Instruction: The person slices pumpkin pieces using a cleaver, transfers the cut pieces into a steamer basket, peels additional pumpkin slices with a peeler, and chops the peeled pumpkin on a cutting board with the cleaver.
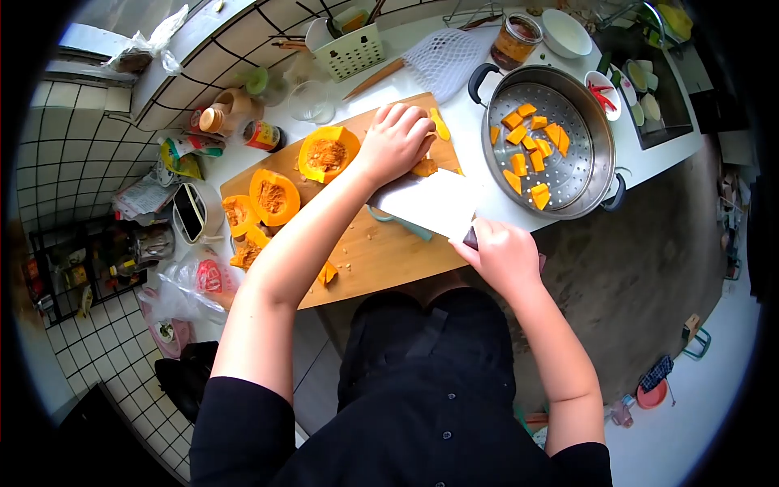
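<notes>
My right hand (505, 256) is closed around the dark handle of a cleaver (430, 199), its broad blade lying across the right part of the wooden cutting board (369, 252). Just beyond the blade, my left hand (398, 144) curls its fingers over a pumpkin piece (424, 167), mostly hidden beneath them. A thin pumpkin strip (440, 124) rests near the board's far edge. Left of my left wrist sit a large cut pumpkin half (328, 154) and a smaller seeded chunk (274, 197). More pumpkin pieces (238, 214) and scraps lie at the board's left.
A steamer pot (608, 134) with several pumpkin chunks on its perforated base stands right of the board. Behind are a mesh bag (450, 61), a jar (516, 42) and a white utensil basket (347, 53). The sink (669, 122) holds dishes. A phone (190, 213) sits at left.
</notes>
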Demonstrator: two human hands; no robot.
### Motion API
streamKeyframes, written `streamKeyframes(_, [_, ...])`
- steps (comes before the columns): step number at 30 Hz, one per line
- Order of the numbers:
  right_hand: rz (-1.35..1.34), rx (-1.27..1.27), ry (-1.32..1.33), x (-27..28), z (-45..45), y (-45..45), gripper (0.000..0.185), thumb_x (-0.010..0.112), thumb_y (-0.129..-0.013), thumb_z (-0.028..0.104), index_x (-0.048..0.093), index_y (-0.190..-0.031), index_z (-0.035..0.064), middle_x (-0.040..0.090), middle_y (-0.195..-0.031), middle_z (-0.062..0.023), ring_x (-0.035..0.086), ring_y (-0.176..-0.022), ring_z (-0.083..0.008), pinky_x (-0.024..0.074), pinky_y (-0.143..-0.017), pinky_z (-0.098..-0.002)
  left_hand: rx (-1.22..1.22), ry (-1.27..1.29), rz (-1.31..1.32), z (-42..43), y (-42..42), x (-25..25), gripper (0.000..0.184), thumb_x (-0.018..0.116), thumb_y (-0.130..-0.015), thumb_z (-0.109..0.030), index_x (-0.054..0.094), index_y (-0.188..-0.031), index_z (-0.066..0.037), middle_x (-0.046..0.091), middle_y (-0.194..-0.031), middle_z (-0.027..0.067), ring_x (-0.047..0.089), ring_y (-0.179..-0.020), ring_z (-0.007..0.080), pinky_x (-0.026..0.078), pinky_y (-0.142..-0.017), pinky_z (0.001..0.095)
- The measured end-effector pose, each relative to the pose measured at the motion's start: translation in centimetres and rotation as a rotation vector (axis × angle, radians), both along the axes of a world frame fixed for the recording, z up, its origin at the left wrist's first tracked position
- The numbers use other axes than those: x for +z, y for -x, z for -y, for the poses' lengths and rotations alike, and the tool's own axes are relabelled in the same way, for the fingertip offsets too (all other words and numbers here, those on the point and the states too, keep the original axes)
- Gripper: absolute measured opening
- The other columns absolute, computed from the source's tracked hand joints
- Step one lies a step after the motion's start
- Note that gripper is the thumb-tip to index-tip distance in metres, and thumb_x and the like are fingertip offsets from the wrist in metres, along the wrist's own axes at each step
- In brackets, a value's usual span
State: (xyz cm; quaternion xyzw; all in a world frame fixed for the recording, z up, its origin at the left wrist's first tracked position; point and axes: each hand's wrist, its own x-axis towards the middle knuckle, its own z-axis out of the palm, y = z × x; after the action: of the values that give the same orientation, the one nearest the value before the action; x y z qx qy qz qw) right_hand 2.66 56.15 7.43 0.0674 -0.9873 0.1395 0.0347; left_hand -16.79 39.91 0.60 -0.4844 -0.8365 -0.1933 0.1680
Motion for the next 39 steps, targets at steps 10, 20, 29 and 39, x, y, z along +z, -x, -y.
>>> streamKeyframes(10, [-0.084,0.154,-0.089,-0.4,-3.4,2.5,0.039,0.071,-0.076,0.04,0.053,-0.066,0.0066,0.055,-0.055,-0.0067,0.06,-0.051,-0.0219,0.0489,-0.049,-0.0307,-0.1,0.06,0.135,1.0,0.3,1.0,0.04,0.07,-0.076,-0.04,0.054,-0.095,-0.008,0.051,-0.104,0.0087,0.048,-0.099,0.0284,0.039,-0.09,0.0397])
streamKeyframes(20, [-0.018,0.261,-0.014,0.7,-4.2,2.5,0.041,0.069,-0.078,0.041,0.05,-0.064,0.0071,0.054,-0.057,-0.0064,0.059,-0.052,-0.0225,0.0476,-0.048,-0.0323,0.035,0.1,-0.08,2.0,2.1,-0.9,0.025,0.064,-0.08,-0.03,0.053,-0.09,-0.01,0.052,-0.098,0.005,0.051,-0.094,0.0235,0.04,-0.086,0.035])
streamKeyframes(29, [0.237,-0.136,0.552,2.4,-6.8,-2.4,0.027,0.072,-0.08,0.023,0.061,-0.08,-0.0014,0.055,-0.057,-0.0089,0.052,-0.048,-0.0199,0.0424,-0.049,-0.0303,0.464,-0.338,0.369,8.0,-0.2,3.1,0.016,0.051,-0.091,-0.017,0.057,-0.089,-0.002,0.06,-0.087,0.0111,0.056,-0.084,0.0284,0.045,-0.076,0.0356])
streamKeyframes(39, [0.213,-0.385,0.668,-5.1,-1.0,1.8,0.022,0.06,-0.088,0.019,0.058,-0.089,-0.0029,0.06,-0.072,-0.0156,0.059,-0.065,-0.0253,0.047,-0.062,-0.0344,1.426,-0.356,0.631,17.5,-20.3,-3.0,0.039,0.062,-0.086,-0.03,0.053,-0.109,-0.001,0.056,-0.103,0.0158,0.056,-0.096,0.0294,0.045,-0.086,0.0376])
